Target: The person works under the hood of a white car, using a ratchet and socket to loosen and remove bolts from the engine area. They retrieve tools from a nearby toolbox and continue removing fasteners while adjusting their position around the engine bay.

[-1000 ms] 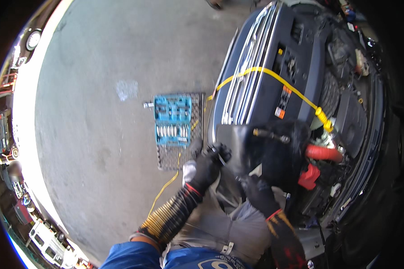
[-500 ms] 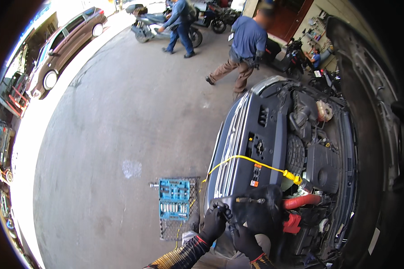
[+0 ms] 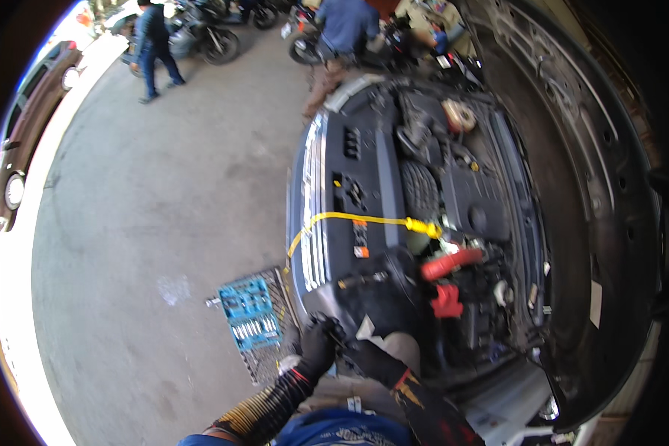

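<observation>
My left hand (image 3: 318, 348), in a black glove with a patterned sleeve, is curled against the lower left corner of a bulky black part (image 3: 383, 297) at the front of an open engine bay (image 3: 453, 201). My right hand (image 3: 354, 346) lies close beside it, mostly hidden; only its dark red-trimmed sleeve shows plainly. A slim tool (image 3: 362, 281) rests on top of the black part. A white scrap (image 3: 367, 328) sits just above my hands.
A blue socket set (image 3: 249, 314) lies open on a metal grate (image 3: 275, 357) on the concrete floor. A yellow strap (image 3: 349, 218) crosses the car's front; red parts (image 3: 453, 262) sit behind it. The raised hood (image 3: 595, 186) is right. Two people (image 3: 346, 30) and motorcycles (image 3: 201, 37) are far back.
The view has tilted up, so the hands sit lower in the picture and more of the engine bay and yard shows. My two hands have come closer together at the black part.
</observation>
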### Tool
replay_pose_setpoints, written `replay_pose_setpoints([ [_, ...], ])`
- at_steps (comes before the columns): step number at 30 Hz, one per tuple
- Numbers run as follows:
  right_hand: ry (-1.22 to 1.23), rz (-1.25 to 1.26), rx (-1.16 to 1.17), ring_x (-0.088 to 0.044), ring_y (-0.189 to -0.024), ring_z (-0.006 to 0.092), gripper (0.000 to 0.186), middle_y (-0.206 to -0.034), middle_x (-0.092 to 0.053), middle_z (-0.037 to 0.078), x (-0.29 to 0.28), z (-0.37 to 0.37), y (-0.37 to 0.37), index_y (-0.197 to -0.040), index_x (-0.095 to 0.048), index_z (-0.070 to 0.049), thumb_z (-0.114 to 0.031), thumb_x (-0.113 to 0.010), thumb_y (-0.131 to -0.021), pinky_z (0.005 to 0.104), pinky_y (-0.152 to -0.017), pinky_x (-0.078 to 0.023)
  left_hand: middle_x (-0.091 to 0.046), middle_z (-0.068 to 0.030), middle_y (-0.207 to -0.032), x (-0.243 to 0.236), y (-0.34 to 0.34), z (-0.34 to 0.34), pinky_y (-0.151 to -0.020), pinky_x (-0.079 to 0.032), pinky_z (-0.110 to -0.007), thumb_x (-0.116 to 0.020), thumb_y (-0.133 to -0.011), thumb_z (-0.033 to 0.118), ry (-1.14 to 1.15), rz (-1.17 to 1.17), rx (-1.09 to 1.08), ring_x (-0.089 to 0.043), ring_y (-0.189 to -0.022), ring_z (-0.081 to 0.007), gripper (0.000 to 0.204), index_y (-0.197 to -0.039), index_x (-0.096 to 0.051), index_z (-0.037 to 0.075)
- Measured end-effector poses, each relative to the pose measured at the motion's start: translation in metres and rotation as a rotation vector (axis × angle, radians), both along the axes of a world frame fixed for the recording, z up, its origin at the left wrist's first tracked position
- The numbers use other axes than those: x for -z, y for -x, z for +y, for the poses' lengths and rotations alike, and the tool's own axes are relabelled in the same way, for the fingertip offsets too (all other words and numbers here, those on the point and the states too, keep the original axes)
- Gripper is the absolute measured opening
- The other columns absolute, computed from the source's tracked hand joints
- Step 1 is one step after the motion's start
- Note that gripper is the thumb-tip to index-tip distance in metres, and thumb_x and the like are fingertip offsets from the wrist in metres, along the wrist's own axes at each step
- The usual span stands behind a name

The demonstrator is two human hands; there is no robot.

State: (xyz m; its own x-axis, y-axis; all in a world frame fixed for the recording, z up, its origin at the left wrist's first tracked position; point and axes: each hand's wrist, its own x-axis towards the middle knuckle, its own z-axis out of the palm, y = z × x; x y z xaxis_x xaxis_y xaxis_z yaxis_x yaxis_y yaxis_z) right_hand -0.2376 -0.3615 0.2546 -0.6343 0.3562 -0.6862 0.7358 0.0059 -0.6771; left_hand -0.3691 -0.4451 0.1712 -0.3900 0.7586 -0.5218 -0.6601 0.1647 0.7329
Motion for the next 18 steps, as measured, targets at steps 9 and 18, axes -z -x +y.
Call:
replay_pose_setpoints([
  [9, -0.207, 0.028, 0.302, -0.071, -0.074, 0.0242, 0.024, -0.092, -0.073, 0.013, -0.088, 0.033, -0.087, -0.123, -0.065, 0.001, -0.016, -0.063, -0.106, 0.0427, -0.07, -0.058, -0.06, -0.0053, -0.082, 0.091, 0.034, 0.045, -0.074, -0.056, -0.034, -0.056, -0.103, 0.01, 0.028, -0.5, -0.43, -0.06, -0.071, -0.0188, 0.012, -0.091, -0.055, 0.008],
  [18, -0.363, 0.993, 1.285, -0.063, -0.118, 0.0299, 0.044, -0.123, -0.067, 0.013, -0.063, 0.113, -0.111, -0.123, -0.063, -0.005, -0.046, -0.048, -0.115, 0.055, -0.111, -0.047, -0.069, -0.0133, -0.111, 0.058, -0.072, 0.146, -0.082, -0.059, -0.03, -0.077, -0.099, 0.022, 0.024, -0.078, 0.581, -0.071, -0.101, -0.019, 0.04, -0.129, -0.067, -0.001],
])
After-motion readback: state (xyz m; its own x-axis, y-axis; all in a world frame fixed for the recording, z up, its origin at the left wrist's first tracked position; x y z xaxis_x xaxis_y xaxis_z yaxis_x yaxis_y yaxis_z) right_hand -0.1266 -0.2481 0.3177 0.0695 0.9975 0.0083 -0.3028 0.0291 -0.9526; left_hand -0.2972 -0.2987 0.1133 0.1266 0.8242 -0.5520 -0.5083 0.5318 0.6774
